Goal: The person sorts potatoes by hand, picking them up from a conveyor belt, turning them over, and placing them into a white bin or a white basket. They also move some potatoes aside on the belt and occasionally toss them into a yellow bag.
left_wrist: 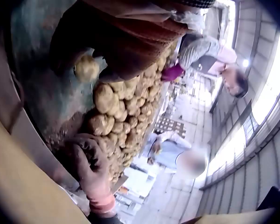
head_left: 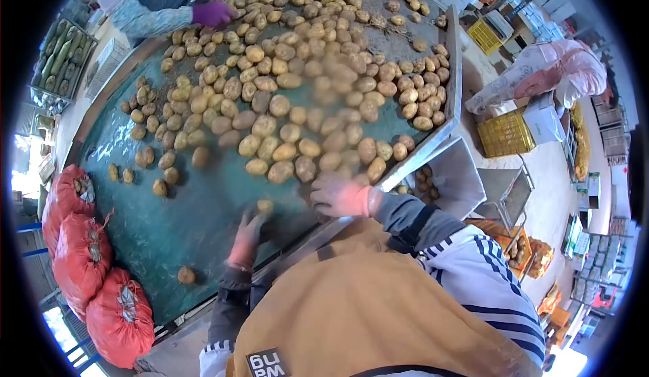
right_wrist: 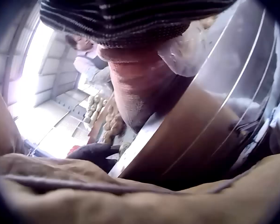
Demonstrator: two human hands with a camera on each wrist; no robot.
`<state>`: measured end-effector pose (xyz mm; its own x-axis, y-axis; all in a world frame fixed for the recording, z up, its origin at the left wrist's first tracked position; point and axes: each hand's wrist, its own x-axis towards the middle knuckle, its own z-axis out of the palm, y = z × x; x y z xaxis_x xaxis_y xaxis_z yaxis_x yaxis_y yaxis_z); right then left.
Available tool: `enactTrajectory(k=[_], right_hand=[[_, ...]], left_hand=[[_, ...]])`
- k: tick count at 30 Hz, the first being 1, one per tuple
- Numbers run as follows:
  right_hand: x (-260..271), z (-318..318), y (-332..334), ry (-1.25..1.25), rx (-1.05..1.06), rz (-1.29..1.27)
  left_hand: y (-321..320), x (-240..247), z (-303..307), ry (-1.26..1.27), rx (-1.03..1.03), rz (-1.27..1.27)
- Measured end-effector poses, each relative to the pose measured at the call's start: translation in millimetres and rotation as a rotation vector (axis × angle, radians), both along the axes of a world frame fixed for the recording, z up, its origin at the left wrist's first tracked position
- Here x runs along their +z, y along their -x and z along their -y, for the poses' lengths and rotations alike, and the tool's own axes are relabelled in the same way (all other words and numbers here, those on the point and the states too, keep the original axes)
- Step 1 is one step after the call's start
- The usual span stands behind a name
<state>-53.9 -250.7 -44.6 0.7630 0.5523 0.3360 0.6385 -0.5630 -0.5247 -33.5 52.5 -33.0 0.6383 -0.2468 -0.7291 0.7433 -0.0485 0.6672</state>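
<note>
My left hand [head_left: 247,238], in a pinkish glove, reaches over the green tabletop, fingers toward a small round potato [head_left: 264,206]. In the left wrist view that potato [left_wrist: 87,70] shows between the spread thumb and fingers, with a gap beside the fingertips. At the table's near edge my right hand [head_left: 338,194], gloved too, is beside the potato pile [head_left: 291,110]. Its fingers [left_wrist: 81,161] look bent in the left wrist view; I cannot tell whether they hold anything. The right wrist view shows mainly its wrist and back [right_wrist: 135,95], the fingertips hidden.
Red sacks [head_left: 84,255] line the table's left side. One stray potato [head_left: 186,275] lies near the front. A raised rim [head_left: 454,73] borders the right side, with a white-lined container [head_left: 456,181] below. Across the table a person in purple gloves [head_left: 213,14] works at the pile.
</note>
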Motion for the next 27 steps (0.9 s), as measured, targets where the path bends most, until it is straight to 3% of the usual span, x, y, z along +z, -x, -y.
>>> enactTrajectory(k=[2, 4, 6, 7, 9, 10, 11, 13, 14, 15, 17, 18, 21, 24, 27], right_hand=[[16.1, 30.4, -9.6, -0.037, -0.043, 0.01], [56.2, 61.7, -33.5, 0.389, -0.158, -0.277], [29.1, 110.8, -46.7, 0.429, -0.162, -0.24], [-5.8, 141.8, -49.6, 0.252, -0.118, -0.058], [10.7, 164.9, -73.3, 0.306, -0.082, 0.138], [40.4, 165.6, -91.8, 0.612, -0.223, -0.074], [60.8, 166.6, -110.3, 0.919, -0.361, -0.293], [-2.4, 248.2, -136.0, 0.203, -0.409, -0.106], [-4.7, 268.4, -153.4, 0.252, -0.408, -0.071], [-5.2, 284.6, -169.5, 0.302, -0.404, -0.032], [-26.8, 316.6, -191.9, 0.335, -0.712, 0.006], [-0.3, 297.2, -199.0, 0.338, -0.799, 0.232], [39.9, 219.8, -206.4, 0.014, -0.718, -0.106], [45.9, 160.1, -202.3, 0.378, -0.53, -0.016], [46.2, 151.9, -205.3, 0.519, -0.463, -0.042]], left_hand=[[-20.2, 0.0, 37.6, -0.051, -0.087, 0.021], [-37.1, -8.5, 66.0, -0.072, -0.158, 0.054], [-45.5, -2.7, 97.4, -0.042, -0.22, 0.083], [-48.9, 0.4, 112.6, -0.03, -0.248, 0.099], [-54.4, -20.2, 139.1, -0.196, -0.405, 0.269], [-61.9, 12.9, 159.0, -0.12, -0.445, 0.211], [-63.1, 7.0, 163.5, -0.089, -0.45, 0.225], [-66.5, -9.0, 166.0, -0.023, -0.459, 0.257], [-75.0, 21.4, 161.5, -0.086, -0.518, 0.346], [-80.9, 29.8, 151.2, -0.073, -0.445, 0.377], [-93.2, 35.1, 116.5, -0.047, -0.298, 0.443], [-99.5, 30.2, 94.2, -0.234, -0.163, 0.606], [-113.7, 11.6, 32.1, -0.633, 0.181, 0.89], [-121.3, -4.3, -2.0, -1.059, 0.03, 0.811], [-118.4, -10.4, 28.9, -0.597, 0.032, 0.689]])
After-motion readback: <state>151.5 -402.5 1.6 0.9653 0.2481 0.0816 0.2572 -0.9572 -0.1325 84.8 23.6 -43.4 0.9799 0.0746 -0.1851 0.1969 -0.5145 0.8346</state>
